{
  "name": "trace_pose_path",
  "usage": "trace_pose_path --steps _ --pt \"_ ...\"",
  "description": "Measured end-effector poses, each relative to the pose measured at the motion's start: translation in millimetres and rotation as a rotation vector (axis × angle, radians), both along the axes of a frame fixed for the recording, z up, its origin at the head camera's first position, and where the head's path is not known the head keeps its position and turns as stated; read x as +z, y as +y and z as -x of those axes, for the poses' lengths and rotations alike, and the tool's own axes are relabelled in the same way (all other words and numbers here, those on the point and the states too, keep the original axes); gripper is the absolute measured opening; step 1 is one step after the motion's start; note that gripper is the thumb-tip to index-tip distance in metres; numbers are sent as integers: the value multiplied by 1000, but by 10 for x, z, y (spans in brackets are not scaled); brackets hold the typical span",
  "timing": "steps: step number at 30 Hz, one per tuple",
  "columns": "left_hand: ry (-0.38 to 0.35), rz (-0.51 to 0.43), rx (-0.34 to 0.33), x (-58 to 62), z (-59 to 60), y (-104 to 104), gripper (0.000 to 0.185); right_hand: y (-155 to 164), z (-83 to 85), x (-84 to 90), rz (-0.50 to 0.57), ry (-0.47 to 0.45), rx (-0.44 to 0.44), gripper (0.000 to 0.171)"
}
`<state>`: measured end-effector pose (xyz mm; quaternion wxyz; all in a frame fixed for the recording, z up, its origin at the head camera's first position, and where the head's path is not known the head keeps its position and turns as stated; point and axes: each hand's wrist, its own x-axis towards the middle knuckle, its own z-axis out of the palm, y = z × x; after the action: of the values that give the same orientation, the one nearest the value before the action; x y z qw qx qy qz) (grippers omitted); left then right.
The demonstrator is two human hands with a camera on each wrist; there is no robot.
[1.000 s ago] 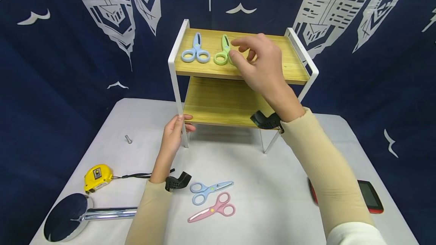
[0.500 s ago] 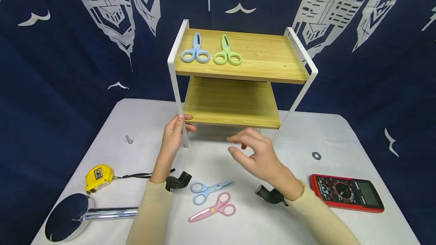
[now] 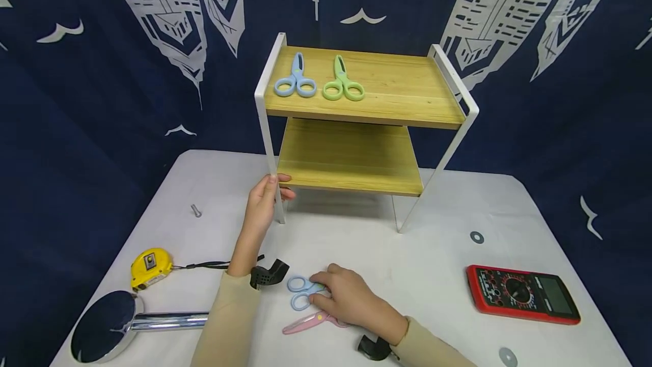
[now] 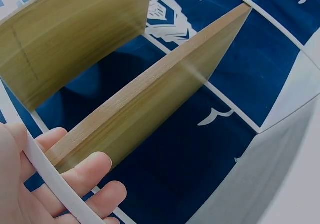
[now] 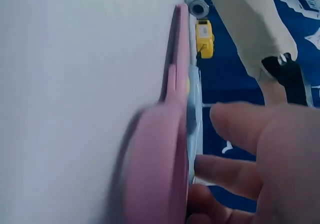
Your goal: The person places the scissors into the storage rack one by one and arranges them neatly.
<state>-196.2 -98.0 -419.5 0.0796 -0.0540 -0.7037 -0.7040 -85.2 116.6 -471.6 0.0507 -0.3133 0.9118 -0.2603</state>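
The right hand point(image 3: 351, 302) lies low on the white table point(image 3: 438, 276), in front of the wooden rack point(image 3: 356, 106), its fingers curled down over the blue scissors point(image 3: 300, 292); the handle loops stick out to the left of the fingertips, and the blade end is hidden under the palm. Whether the fingers already pinch the scissors or only rest on them cannot be told from the head view; the right wrist view is blurred and shows only bent fingers point(image 5: 240, 129) close against pale blue and pink plastic. The pink scissors point(image 3: 308, 323) lie just beside the blue pair, on the side away from the rack, their handles tucked under the same hand. Likely trouble: with both pairs this close, a lift could drag or catch the pink pair along, or the blue pair could slip out flat if only the edge of a loop is caught. The left hand point(image 3: 262, 203) grips the rack's front left leg point(image 3: 270, 152), fingers wrapped round the white bar and resting against the lower shelf point(image 4: 145, 104). If that grip loosens, a knock could shift the rack and slide the light blue scissors point(image 3: 294, 78) and green scissors point(image 3: 343, 81) on the top shelf.
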Motion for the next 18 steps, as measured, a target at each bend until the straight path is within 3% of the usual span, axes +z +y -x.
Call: trace_pose_path --steps 6,18 --pt "4 11 -7 -5 -8 -7 45 -39 -57 -86 -13 103 -54 29" --pt "9 -3 3 6 -19 13 41 -4 -16 -103 -90 158 -211 47"
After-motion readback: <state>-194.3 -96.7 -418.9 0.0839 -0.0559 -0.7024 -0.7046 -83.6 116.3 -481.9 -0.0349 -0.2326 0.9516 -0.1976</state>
